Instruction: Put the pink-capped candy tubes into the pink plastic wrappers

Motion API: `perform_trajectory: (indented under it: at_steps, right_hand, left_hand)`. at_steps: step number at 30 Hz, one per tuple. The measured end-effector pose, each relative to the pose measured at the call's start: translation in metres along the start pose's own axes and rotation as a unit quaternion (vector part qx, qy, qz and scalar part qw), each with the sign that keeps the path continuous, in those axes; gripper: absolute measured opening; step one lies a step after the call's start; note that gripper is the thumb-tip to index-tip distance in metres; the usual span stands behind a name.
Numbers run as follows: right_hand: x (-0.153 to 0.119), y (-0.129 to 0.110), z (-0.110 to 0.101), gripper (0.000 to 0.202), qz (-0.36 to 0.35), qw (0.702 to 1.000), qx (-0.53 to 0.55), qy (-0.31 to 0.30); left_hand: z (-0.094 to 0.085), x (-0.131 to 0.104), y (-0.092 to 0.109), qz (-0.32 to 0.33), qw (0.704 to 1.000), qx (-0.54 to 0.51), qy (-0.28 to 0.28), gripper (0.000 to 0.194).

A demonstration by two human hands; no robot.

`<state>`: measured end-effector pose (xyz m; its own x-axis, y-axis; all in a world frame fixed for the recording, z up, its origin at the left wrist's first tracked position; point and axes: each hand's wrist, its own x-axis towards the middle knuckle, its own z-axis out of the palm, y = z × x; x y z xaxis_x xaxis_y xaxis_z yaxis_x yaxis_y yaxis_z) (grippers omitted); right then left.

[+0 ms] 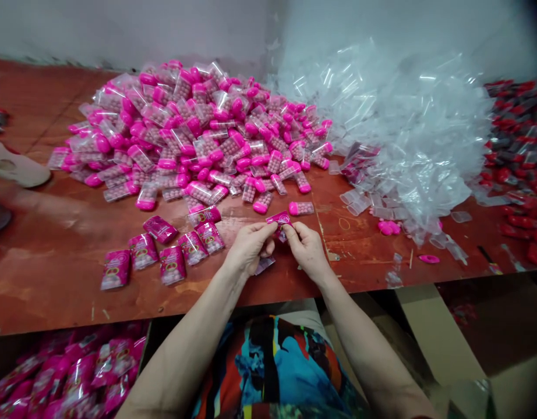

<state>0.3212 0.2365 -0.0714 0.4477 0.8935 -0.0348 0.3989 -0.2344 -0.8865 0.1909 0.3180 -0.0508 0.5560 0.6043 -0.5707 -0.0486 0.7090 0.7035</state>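
Note:
My left hand point(250, 247) and my right hand point(308, 249) meet above the table's front edge, fingers pinched on a small pink printed sleeve point(279, 219). Whether anything sits inside the sleeve is hidden by my fingers. A shiny flat piece point(264, 266) lies on the table just below my left hand. To the left are several clear containers of pink balls wrapped in pink printed sleeves, one of them a sleeved container point(172, 265). Beyond my hands rises a large heap of unsleeved containers point(198, 134) with bright pink caps; one loose container point(301, 208) lies just past my right hand.
A pile of clear plastic bags point(408, 128) covers the back right of the red-brown table point(233, 291). Red-capped items point(522, 169) lie at the far right. A box of pink packs point(76, 372) stands below the front edge at left. Small scraps lie right of my hands.

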Motion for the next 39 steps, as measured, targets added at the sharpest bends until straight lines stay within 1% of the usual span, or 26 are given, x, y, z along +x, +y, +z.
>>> perform_trajectory:
  at_steps: [3,5,6,7,9,10,12,13,15,17,18,19,20,21,22,23,25,27,29,31,36,39]
  right_hand:
    - [0.003,0.0,-0.004,0.045,-0.017,1.0,-0.004,-0.013]
    - [0.01,0.003,-0.011,0.047,-0.045,0.998,-0.024,-0.02]
    - [0.015,0.007,-0.015,0.044,-0.062,0.997,-0.039,-0.015]
    - [0.021,0.011,-0.021,0.04,-0.08,0.994,-0.068,-0.005]
    - [0.034,0.022,-0.03,0.028,-0.107,0.981,-0.163,0.016]
    - [0.04,0.028,-0.034,0.029,-0.114,0.968,-0.222,0.017]
    - [0.051,0.04,-0.039,0.042,-0.114,0.938,-0.327,-0.002]
    - [0.054,0.045,-0.039,0.045,-0.105,0.93,-0.351,-0.013]
    - [0.057,0.05,-0.038,0.043,-0.086,0.93,-0.357,-0.018]
    - [0.052,0.047,-0.036,0.04,-0.073,0.936,-0.345,0.0]
    - [0.047,0.044,-0.035,0.039,-0.065,0.946,-0.318,0.015]
    - [0.04,0.039,-0.033,0.038,-0.052,0.962,-0.268,0.029]
    - [0.031,0.034,-0.032,0.037,-0.031,0.98,-0.192,0.037]
    - [0.022,0.028,-0.03,0.034,-0.002,0.995,-0.094,0.037]
    - [0.012,0.022,-0.028,0.031,0.031,0.999,0.012,0.028]
    - [0.002,0.016,-0.026,0.027,0.062,0.992,0.104,0.015]
    - [-0.015,0.005,-0.02,0.024,0.098,0.971,0.216,-0.002]
    - [-0.027,-0.003,-0.013,0.027,0.117,0.954,0.275,0.008]
    - [-0.033,-0.009,-0.007,0.038,0.134,0.938,0.319,0.018]
    - [-0.037,-0.012,-0.002,0.044,0.148,0.923,0.354,0.022]
    - [-0.044,-0.015,0.005,0.046,0.156,0.901,0.403,0.038]
    - [-0.048,-0.018,0.004,0.05,0.161,0.887,0.431,0.026]
  left_hand:
    - [-0.001,0.002,0.0,0.0,1.0,-0.007,0.006,0.037]
    - [-0.003,0.004,0.001,0.009,1.0,-0.007,0.02,0.035]
    - [-0.003,0.005,0.002,0.013,0.999,-0.008,0.029,0.035]
    - [-0.005,0.006,0.003,0.018,0.999,-0.01,0.042,0.035]
    - [-0.007,0.008,0.006,0.024,0.997,-0.022,0.067,0.035]
    - [-0.007,0.009,0.008,0.025,0.996,-0.031,0.076,0.034]
    - [-0.008,0.011,0.011,0.023,0.995,-0.055,0.086,0.034]
    - [-0.008,0.012,0.012,0.019,0.994,-0.067,0.088,0.032]
    - [-0.006,0.013,0.014,0.007,0.991,-0.089,0.097,0.029]
    - [-0.004,0.013,0.015,-0.002,0.987,-0.112,0.112,0.027]
    - [-0.003,0.013,0.015,-0.005,0.985,-0.123,0.119,0.026]
    - [-0.003,0.014,0.014,-0.006,0.983,-0.134,0.125,0.025]
    - [-0.002,0.014,0.013,-0.005,0.981,-0.144,0.129,0.024]
    - [-0.002,0.014,0.013,-0.004,0.979,-0.153,0.131,0.023]
    - [-0.002,0.014,0.012,-0.005,0.978,-0.157,0.134,0.022]
    - [-0.002,0.014,0.01,-0.007,0.978,-0.159,0.136,0.021]
    - [-0.001,0.013,0.008,-0.01,0.978,-0.155,0.136,0.021]
    - [0.0,0.01,0.005,-0.003,0.982,-0.144,0.123,0.021]
    - [0.003,0.006,0.002,0.012,0.986,-0.13,0.106,0.024]
    - [0.005,0.001,0.0,0.025,0.988,-0.115,0.095,0.026]
    - [0.008,-0.006,-0.008,0.057,0.987,-0.13,0.077,0.026]
    - [0.007,-0.007,-0.014,0.064,0.987,-0.141,0.05,0.027]
